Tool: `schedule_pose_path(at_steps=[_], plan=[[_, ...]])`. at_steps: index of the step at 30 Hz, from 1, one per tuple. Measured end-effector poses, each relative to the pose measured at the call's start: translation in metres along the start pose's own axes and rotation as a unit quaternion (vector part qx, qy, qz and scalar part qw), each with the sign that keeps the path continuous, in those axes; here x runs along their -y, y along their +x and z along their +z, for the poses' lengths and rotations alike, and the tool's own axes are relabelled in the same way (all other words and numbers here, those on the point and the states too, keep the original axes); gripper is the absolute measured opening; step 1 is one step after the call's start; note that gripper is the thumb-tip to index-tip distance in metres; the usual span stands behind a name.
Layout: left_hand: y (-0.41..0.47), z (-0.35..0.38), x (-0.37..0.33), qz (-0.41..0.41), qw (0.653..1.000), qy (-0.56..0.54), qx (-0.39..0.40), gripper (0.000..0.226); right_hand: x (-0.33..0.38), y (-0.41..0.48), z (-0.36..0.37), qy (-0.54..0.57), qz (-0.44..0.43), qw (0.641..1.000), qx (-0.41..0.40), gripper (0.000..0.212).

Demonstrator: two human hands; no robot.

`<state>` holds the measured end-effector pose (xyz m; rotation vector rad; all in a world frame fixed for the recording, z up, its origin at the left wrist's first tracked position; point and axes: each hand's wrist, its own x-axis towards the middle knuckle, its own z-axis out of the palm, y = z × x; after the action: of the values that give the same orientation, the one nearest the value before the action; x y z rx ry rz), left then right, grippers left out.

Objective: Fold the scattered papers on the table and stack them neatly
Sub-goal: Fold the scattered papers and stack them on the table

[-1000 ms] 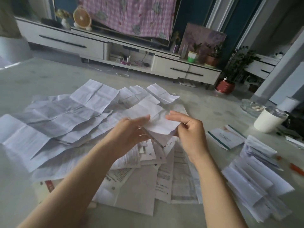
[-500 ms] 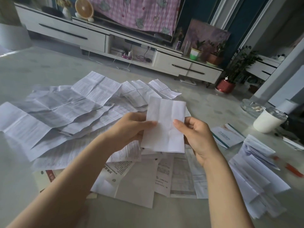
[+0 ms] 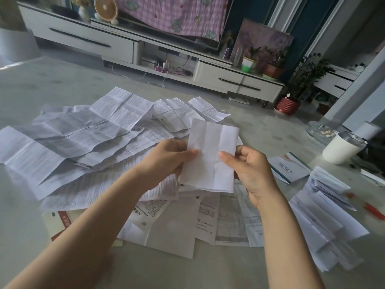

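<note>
The person is holding a folded sheet (image 3: 210,157) upright above the scattered papers (image 3: 87,147), the left hand (image 3: 168,159) pinching its left edge and the right hand (image 3: 248,165) pinching its right edge. A pile of folded papers (image 3: 325,222) is lying on the table (image 3: 208,274) to the right.

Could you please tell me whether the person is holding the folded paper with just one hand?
No, the left hand pinches the left edge of the paper and the right hand pinches its right edge.

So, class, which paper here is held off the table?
The blank creased sheet, pinched by the left hand and right hand; all other papers lie on the table.
</note>
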<state>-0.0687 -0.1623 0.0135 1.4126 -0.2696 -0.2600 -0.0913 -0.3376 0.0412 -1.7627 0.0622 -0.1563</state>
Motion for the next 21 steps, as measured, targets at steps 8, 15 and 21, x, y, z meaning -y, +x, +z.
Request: schedule_pose_path(at_steps=[8,15,21], plan=[[0.003,-0.002,0.000,-0.026,0.999,-0.040,-0.010,0.021,0.004,-0.002,-0.003,0.033,0.039,0.996,0.076,0.027],[-0.001,0.003,-0.007,-0.021,0.998,-0.060,-0.027,0.033,0.002,-0.006,-0.005,-0.004,0.013,0.999,0.040,0.038],[-0.003,0.015,-0.002,-0.062,0.994,-0.090,0.023,0.023,-0.004,-0.009,0.000,-0.022,-0.082,0.996,-0.006,0.049]])
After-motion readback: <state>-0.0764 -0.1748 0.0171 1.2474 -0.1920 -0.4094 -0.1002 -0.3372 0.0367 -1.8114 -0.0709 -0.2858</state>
